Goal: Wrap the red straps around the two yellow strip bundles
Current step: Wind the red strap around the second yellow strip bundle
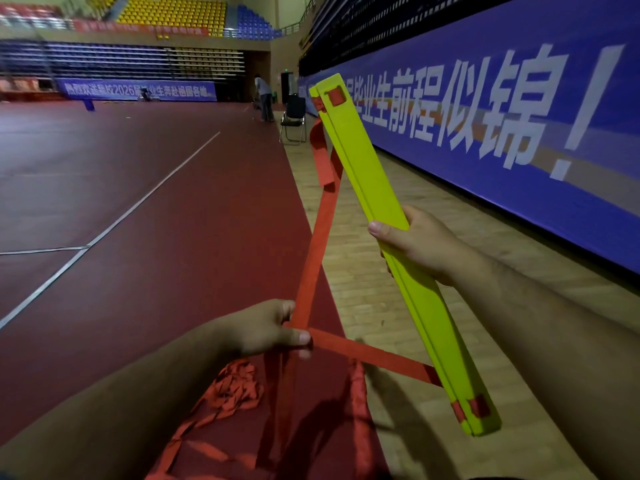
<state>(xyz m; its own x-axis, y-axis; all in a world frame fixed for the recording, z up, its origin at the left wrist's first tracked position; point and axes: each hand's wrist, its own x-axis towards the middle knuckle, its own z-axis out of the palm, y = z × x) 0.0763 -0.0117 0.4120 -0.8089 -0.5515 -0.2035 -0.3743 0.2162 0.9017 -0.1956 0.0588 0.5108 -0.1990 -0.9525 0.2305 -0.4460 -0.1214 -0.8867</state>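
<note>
My right hand grips a bundle of flat yellow strips around its middle, holding it tilted with one end up and far and the other end low and near. Red straps are threaded through slots at both ends of the strips. My left hand pinches these straps where two lengths meet: one runs up to the top end, the other goes right to the bottom end. More red strap hangs from my left hand down to a loose heap on the floor.
I stand at the edge of a dark red sports floor, beside a wooden strip and a long blue banner wall. A black folding chair and a person are far ahead. Stadium seats fill the background.
</note>
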